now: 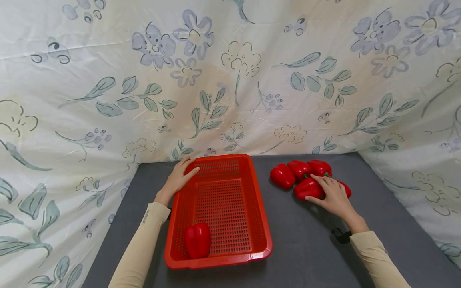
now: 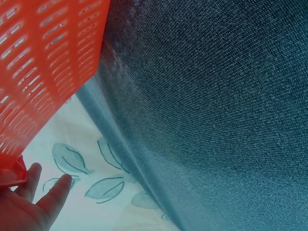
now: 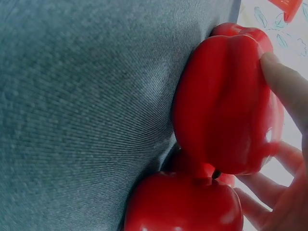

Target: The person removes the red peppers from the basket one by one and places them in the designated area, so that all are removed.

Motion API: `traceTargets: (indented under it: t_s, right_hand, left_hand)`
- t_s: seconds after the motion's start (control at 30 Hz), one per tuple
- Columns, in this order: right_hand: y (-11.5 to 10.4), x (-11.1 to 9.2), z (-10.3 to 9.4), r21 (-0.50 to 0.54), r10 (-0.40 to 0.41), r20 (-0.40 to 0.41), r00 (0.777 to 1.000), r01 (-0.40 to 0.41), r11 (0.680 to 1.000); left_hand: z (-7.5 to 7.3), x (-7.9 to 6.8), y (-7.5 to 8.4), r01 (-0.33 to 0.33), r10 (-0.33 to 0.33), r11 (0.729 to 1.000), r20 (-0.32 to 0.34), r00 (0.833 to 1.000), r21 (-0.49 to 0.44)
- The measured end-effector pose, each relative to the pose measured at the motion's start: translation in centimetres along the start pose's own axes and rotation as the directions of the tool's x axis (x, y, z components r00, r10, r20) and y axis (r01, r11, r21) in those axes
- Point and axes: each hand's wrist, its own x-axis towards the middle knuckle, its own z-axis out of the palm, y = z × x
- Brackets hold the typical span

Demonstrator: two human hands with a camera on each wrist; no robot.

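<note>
My left hand (image 1: 178, 176) rests on the rim at the far left corner of a red plastic basket (image 1: 265, 224), its fingers fairly straight. In the left wrist view, fingertips (image 2: 57, 192) of that hand stick out beyond the basket's rim. One red bell pepper (image 1: 197, 240) lies inside the basket, near its front left corner. On the right, my right hand (image 1: 333, 196) grips a red bell pepper (image 1: 307, 189) on the table. The right wrist view has the thumb on one side of this pepper (image 3: 221, 101) and fingers on the other.
Several more red bell peppers (image 1: 282, 176) lie close around the right hand, touching or nearly touching one another. A dark grey cloth covers the table (image 1: 295, 248). Behind and at the sides hangs a flowered white curtain (image 1: 252, 88).
</note>
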Motion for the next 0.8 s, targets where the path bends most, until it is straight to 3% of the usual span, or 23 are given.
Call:
traceTargets:
  t_s: [0.5,0.8]
  right_hand:
    - [-0.1,0.4,-0.1,0.007,-0.007,0.004,1.000,0.007,1.000]
    - [-0.8,1.7,-0.6,-0.006,-0.018,0.008,1.000,0.018,1.000]
  left_hand:
    - [-0.2,0.1,0.2,0.001,-0.001,1.000,0.004,1.000,-0.003]
    - [-0.2,-0.1,0.0,0.005,-0.005,1.000,0.011,1.000,-0.003]
